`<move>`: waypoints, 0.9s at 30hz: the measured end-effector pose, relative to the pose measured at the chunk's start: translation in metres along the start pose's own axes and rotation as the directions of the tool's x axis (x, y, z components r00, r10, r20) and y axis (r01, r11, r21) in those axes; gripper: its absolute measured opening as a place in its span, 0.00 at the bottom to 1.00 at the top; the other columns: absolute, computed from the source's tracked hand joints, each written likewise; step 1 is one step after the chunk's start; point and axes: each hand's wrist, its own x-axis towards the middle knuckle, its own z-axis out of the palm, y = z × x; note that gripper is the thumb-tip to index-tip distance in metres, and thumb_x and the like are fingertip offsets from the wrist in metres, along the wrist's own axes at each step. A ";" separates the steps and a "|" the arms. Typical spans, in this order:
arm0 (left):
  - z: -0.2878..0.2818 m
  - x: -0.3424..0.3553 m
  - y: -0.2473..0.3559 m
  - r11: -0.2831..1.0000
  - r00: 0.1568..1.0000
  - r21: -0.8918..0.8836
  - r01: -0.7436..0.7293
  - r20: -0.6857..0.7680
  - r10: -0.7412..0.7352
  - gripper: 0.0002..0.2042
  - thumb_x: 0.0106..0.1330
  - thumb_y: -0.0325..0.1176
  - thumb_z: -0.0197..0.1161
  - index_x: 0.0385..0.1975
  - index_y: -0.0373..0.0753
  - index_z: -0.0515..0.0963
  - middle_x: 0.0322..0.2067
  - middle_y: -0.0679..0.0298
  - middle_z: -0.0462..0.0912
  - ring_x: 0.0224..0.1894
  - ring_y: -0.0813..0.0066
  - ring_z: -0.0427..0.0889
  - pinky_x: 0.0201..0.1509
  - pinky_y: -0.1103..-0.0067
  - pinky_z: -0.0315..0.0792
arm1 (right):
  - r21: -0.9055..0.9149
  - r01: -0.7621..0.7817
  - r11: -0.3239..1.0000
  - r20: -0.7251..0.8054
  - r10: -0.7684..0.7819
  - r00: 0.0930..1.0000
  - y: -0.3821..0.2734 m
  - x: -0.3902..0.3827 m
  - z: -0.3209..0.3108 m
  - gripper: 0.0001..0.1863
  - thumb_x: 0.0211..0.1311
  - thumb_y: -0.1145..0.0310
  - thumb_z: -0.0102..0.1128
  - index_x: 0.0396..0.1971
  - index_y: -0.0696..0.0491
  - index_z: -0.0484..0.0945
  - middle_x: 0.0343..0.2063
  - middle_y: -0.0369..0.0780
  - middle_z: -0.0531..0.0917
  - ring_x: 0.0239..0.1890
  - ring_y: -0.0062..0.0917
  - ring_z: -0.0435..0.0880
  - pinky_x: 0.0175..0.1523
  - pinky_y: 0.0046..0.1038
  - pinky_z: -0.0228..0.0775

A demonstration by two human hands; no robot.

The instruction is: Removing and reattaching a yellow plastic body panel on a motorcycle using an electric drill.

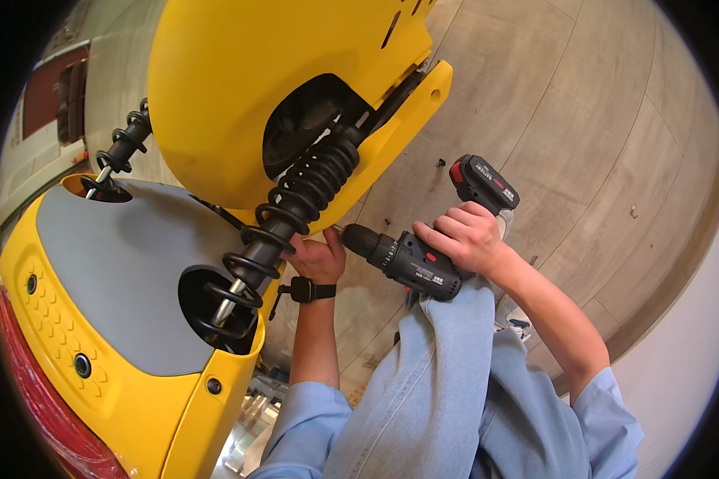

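Observation:
A yellow vehicle-like body with a black coil-spring shock absorber fills the left side. My right hand is wrapped round the grip of a black cordless drill, whose chuck points left at the lower edge of a yellow side panel. The bit's tip shows only as a small sliver beside my left hand. That hand is closed at the panel's edge, thumb on the near side; its other fingers are partly hidden behind the shock absorber. A black band with a square device sits on my left wrist.
A second shock absorber stands at the far left. Below it is a grey-and-yellow section with a red strip. Small dark screws lie on the wood-look floor. A white surface borders the floor at right.

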 end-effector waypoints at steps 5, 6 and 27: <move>0.002 0.001 0.001 1.000 1.000 0.015 0.001 -0.018 0.000 0.36 0.63 0.28 0.63 0.66 0.34 0.48 0.60 0.38 0.53 0.61 0.46 0.56 0.65 0.54 0.52 | 0.001 0.001 1.000 0.012 -0.001 1.000 0.001 0.000 -0.001 0.16 0.45 0.66 0.60 0.39 0.43 0.81 0.18 0.28 0.68 0.21 0.19 0.72 0.29 0.23 0.65; 0.002 0.001 0.000 1.000 1.000 -0.002 0.002 -0.028 -0.002 0.35 0.64 0.29 0.62 0.66 0.33 0.48 0.61 0.38 0.53 0.61 0.47 0.56 0.66 0.55 0.53 | -0.004 0.000 1.000 0.009 0.000 1.000 0.001 0.000 -0.002 0.16 0.45 0.66 0.60 0.39 0.43 0.81 0.18 0.28 0.68 0.21 0.19 0.72 0.29 0.23 0.65; 0.001 0.010 0.009 0.999 0.998 0.013 0.050 0.027 -0.050 0.33 0.67 0.32 0.62 0.66 0.33 0.49 0.60 0.40 0.53 0.61 0.48 0.57 0.65 0.54 0.52 | -0.082 -0.015 0.997 0.000 0.015 1.000 0.003 -0.004 0.001 0.15 0.45 0.67 0.60 0.37 0.42 0.82 0.18 0.27 0.67 0.21 0.16 0.72 0.29 0.21 0.65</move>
